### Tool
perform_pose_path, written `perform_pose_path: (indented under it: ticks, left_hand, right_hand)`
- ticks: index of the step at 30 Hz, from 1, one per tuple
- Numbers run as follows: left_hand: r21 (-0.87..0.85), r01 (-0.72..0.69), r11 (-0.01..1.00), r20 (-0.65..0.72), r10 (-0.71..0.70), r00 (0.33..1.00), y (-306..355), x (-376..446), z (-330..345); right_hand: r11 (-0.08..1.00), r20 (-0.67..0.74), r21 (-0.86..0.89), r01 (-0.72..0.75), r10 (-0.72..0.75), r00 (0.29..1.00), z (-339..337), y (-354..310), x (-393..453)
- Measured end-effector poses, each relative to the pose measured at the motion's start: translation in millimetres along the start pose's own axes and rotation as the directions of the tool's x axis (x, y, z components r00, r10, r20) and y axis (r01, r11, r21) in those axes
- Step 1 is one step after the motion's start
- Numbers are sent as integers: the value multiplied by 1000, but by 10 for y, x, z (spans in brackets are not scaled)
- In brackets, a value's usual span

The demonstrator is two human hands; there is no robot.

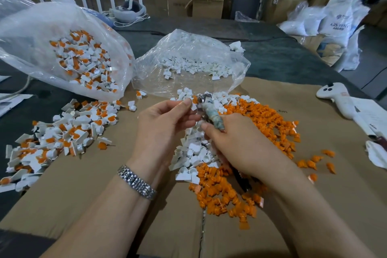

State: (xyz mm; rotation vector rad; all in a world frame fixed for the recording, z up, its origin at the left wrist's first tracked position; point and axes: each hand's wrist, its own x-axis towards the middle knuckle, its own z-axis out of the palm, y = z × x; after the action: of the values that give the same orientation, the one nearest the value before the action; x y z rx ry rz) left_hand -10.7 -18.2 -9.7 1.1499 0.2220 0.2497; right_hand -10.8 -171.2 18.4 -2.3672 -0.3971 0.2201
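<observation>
My left hand [167,123] pinches a small white plastic piece [193,106] between thumb and fingers. My right hand [236,142] grips a tape-wrapped tool [212,116] like pliers, its metal tip [202,97] right beside that piece; dark handles [243,182] stick out below the palm. Under the hands lie a heap of white pieces [194,153] and a heap of orange pieces [261,119]. A pile of joined white-and-orange pieces [62,132] lies to the left.
Everything rests on flattened brown cardboard [104,195]. One clear bag of white-and-orange pieces [83,58] stands at the back left, another bag of white pieces [188,63] in the middle. A white controller [339,98] and papers lie right. Boxes and sacks stand behind.
</observation>
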Motion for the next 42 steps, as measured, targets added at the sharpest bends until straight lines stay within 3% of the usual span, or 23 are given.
perform_pose_path:
  ticks: [5, 8, 9, 12, 16, 18, 21, 25, 27, 32, 37, 42]
  left_hand:
    - [95, -97, 991, 7, 96, 995, 57, 2, -73]
    - [243, -176, 954, -11, 184, 983, 84, 11, -141]
    - [327, -195, 925, -34, 218, 975, 93, 30, -167]
    - [608, -210, 766, -162, 378, 911, 113, 167, -313]
    - [845, -75, 530, -249, 513, 821, 144, 370, -509]
    - [889, -81, 451, -187, 519, 834, 108, 398, -526]
    - [909, -222, 354, 26, 481, 876, 35, 356, -428]
    - [926, -351, 138, 307, 267, 914, -121, 327, -350]
    - [926, -371, 67, 349, 219, 911, -181, 319, -313]
    - [934, -341, 103, 305, 266, 914, -182, 316, -300]
    - [917, -291, 275, 196, 324, 925, -122, 299, -290]
    - [894, -262, 364, 144, 322, 936, -82, 249, -252]
  right_hand:
    - [892, 231, 428, -143, 46, 972, -288, 59, -45]
    - [862, 120, 490, -134, 86, 989, -446, 158, -38]
    - [891, 34, 438, -116, 113, 993, -473, 190, -34]
    - [992, -236, 51, -119, 128, 963, -513, 329, 23]
    - [933, -332, -241, -267, 180, 926, -484, 549, 155]
    - [888, -365, -319, -332, 208, 907, -455, 638, 230]
    - [850, -398, -398, -346, 181, 900, -396, 684, 271]
    - [813, -396, -477, -335, 141, 907, -317, 707, 299]
    - [811, -373, -484, -329, 149, 916, -302, 703, 312]
    - [812, -345, -492, -315, 151, 927, -313, 693, 308]
    - [885, -307, -377, -274, 160, 938, -378, 697, 286]
    - [948, -287, -315, -40, -55, 956, -433, 588, 216]
